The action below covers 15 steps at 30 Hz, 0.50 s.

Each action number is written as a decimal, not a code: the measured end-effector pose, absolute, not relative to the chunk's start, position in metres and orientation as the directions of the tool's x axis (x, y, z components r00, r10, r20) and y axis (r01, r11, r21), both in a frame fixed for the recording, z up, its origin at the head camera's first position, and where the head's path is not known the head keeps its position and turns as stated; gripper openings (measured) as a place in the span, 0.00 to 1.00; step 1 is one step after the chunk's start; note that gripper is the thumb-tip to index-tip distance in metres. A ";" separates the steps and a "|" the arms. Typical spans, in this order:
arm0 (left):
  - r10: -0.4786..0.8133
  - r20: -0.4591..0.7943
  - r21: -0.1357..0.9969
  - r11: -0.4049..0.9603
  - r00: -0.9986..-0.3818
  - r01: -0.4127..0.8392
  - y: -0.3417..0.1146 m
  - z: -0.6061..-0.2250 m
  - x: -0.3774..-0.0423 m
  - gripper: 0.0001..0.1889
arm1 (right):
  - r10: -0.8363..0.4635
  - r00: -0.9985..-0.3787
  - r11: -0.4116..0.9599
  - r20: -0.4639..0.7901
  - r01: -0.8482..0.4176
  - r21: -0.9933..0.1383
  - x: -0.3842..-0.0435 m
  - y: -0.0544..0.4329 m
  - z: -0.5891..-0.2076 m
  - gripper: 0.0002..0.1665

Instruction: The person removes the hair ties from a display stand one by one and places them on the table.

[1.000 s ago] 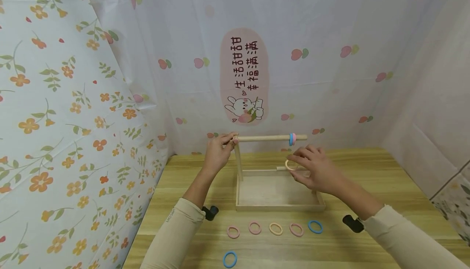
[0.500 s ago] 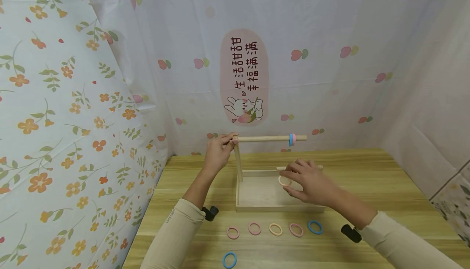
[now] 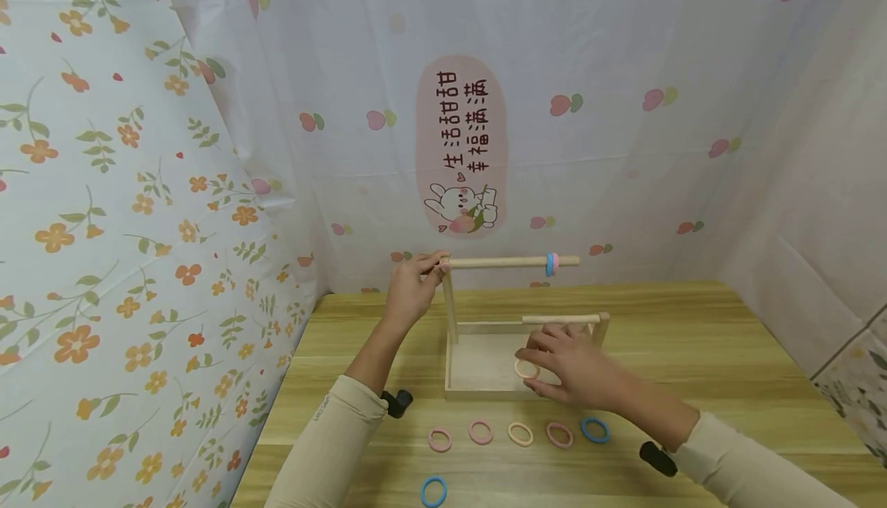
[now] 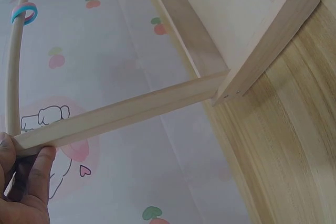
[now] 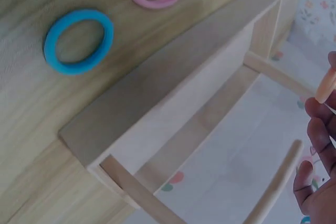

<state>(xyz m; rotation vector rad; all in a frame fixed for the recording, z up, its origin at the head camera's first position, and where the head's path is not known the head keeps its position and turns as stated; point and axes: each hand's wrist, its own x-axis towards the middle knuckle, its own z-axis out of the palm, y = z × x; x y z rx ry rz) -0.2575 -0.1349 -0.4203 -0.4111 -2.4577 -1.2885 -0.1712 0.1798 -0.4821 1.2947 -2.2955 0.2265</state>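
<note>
My left hand (image 3: 409,292) grips the top of the tall post (image 3: 450,304) of a wooden stand, where a long rod (image 3: 495,262) joins it. A blue hair tie (image 3: 549,265) and a pink hair tie (image 3: 555,263) hang on that rod, close to its free end. Over the stand's tray (image 3: 529,395), my right hand (image 3: 578,369) pinches a pale yellow hair tie (image 5: 326,86) between thumb and fingers. Behind that hand is the stand's shorter, lower rod (image 3: 557,319), which carries nothing on the part that shows.
In front of the tray lie a row of pink, yellow and blue hair ties, with the blue one (image 3: 595,419) at its right end. Another blue hair tie (image 3: 433,503) sits nearer me at the left. A printed curtain (image 3: 624,146) hangs behind the wooden table (image 3: 333,385).
My right hand has come away from the lower rod, toward me and to the left, carrying the yellow hair tie. The left hand keeps its hold on the post top.
</note>
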 end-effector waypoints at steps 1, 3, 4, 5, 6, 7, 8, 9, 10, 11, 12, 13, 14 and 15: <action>0.097 0.417 0.736 0.547 -0.904 0.398 -0.135 -0.420 -0.257 0.19 | -0.761 -0.426 0.530 0.490 -0.843 0.090 -0.170 0.179 -0.483 0.19; 0.095 0.415 0.739 0.545 -0.905 0.396 -0.135 -0.420 -0.257 0.19 | -0.767 -0.418 0.514 0.487 -0.854 0.078 -0.168 0.177 -0.486 0.16; 0.095 0.414 0.740 0.543 -0.905 0.396 -0.135 -0.420 -0.257 0.19 | -0.772 -0.414 0.506 0.482 -0.859 0.073 -0.167 0.176 -0.487 0.17; 0.094 0.414 0.743 0.540 -0.905 0.396 -0.134 -0.420 -0.257 0.19 | -0.777 -0.412 0.503 0.477 -0.861 0.075 -0.166 0.175 -0.488 0.18; 0.094 0.416 0.744 0.537 -0.904 0.398 -0.134 -0.420 -0.258 0.19 | -0.782 -0.410 0.499 0.470 -0.863 0.077 -0.165 0.174 -0.489 0.20; 0.094 0.418 0.744 0.535 -0.903 0.400 -0.134 -0.420 -0.258 0.19 | -0.785 -0.411 0.496 0.463 -0.865 0.074 -0.164 0.173 -0.490 0.20; 0.094 0.421 0.744 0.534 -0.902 0.402 -0.134 -0.420 -0.258 0.19 | -0.789 -0.413 0.494 0.456 -0.867 0.070 -0.162 0.172 -0.491 0.19; 0.093 0.421 0.743 0.535 -0.902 0.402 -0.134 -0.420 -0.258 0.19 | -0.791 -0.414 0.493 0.450 -0.868 0.068 -0.161 0.170 -0.493 0.17; 0.094 0.420 0.742 0.538 -0.903 0.401 -0.134 -0.420 -0.258 0.19 | -0.794 -0.420 0.492 0.439 -0.868 0.061 -0.159 0.169 -0.493 0.16; 0.093 0.419 0.741 0.540 -0.903 0.399 -0.134 -0.420 -0.258 0.19 | -0.797 -0.422 0.491 0.432 -0.869 0.056 -0.158 0.167 -0.495 0.16; 0.094 0.418 0.739 0.543 -0.903 0.399 -0.134 -0.420 -0.258 0.19 | -0.799 -0.422 0.488 0.428 -0.871 0.052 -0.156 0.165 -0.496 0.16; 0.094 0.416 0.738 0.547 -0.904 0.396 -0.134 -0.420 -0.258 0.19 | -0.801 -0.422 0.484 0.424 -0.874 0.045 -0.155 0.164 -0.498 0.16; 0.094 0.417 0.735 0.551 -0.904 0.396 -0.134 -0.420 -0.258 0.19 | -0.804 -0.419 0.481 0.421 -0.875 0.048 -0.153 0.162 -0.499 0.16; 0.092 0.417 0.735 0.551 -0.904 0.395 -0.135 -0.420 -0.258 0.19 | -0.807 -0.417 0.478 0.418 -0.877 0.046 -0.152 0.160 -0.501 0.16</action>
